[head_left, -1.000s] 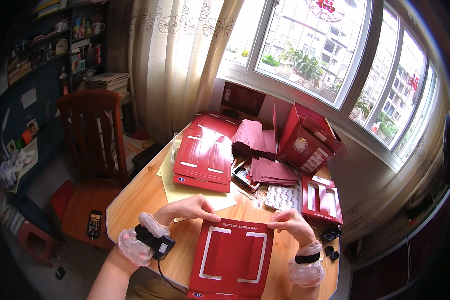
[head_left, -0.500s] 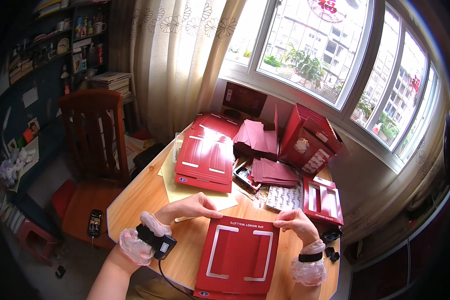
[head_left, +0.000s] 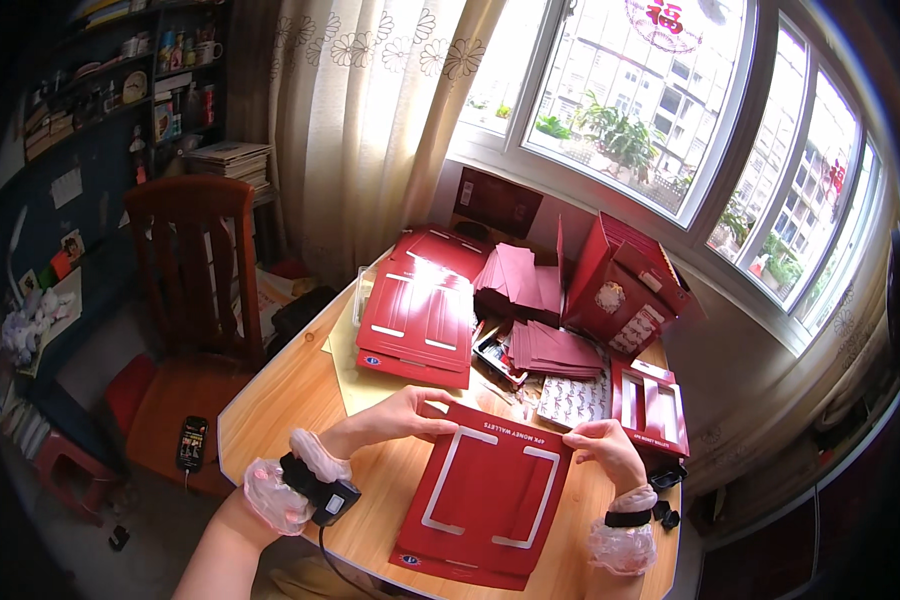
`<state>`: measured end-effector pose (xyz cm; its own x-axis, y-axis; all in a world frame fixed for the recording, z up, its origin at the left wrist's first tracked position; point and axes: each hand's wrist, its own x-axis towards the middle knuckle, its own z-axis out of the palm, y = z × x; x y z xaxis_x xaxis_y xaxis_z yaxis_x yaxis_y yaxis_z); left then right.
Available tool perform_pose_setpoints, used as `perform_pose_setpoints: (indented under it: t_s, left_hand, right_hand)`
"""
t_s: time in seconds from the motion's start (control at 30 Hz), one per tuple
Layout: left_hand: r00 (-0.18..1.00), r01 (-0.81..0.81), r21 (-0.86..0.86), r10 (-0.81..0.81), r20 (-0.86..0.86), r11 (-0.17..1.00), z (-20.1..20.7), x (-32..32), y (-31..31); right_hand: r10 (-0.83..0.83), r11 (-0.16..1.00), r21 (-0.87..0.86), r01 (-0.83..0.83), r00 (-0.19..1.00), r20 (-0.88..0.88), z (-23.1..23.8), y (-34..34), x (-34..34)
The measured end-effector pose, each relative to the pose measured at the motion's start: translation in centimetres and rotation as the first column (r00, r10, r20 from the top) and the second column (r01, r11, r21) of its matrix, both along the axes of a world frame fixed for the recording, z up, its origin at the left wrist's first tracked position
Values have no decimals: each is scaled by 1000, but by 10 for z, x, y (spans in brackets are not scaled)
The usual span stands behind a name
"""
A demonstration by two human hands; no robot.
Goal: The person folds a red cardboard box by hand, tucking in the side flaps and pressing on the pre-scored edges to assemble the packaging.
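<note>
A flat red card sleeve (head_left: 488, 490) with two white bracket-shaped slots lies tilted above the near part of the table. At its far left corner, the fingers of my left hand (head_left: 410, 414) pinch the edge. My right hand (head_left: 608, 447) grips the far right corner between thumb and fingers. Both wrists carry black straps over clear plastic, and a small black device sits on the left one. Just beyond my left hand lies a stack of similar red card sleeves (head_left: 415, 335), on a yellow sheet (head_left: 346, 375).
Dark red envelopes (head_left: 555, 350) lie in piles mid-table, beside a patterned white box (head_left: 573, 400). A large red box (head_left: 625, 290) stands by the window. Another red package (head_left: 650, 405) is at the right edge. A wooden chair (head_left: 195, 260) and a phone (head_left: 192, 444) are to the left.
The red card sleeve has turned slightly clockwise and risen at its left far corner, with both hands still on it. The whole view has shifted slightly.
</note>
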<state>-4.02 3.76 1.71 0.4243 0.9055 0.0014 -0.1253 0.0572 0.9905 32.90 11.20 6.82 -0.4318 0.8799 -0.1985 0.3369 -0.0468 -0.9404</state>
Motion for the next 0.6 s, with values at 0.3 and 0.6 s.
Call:
perform_pose_setpoints:
  t_s: [0.3, 0.6]
  left_hand:
    - [1000, -19, -72, 20, 9, 997, 6, 11, -7]
    - [999, 52, -42, -52, -7, 998, 4, 29, -13]
  right_hand:
    - [-126, 641, 760, -110, 961, 246, 24, -31, -48]
    - [31, 464, 800, -380, 910, 414, 20, -73, -105]
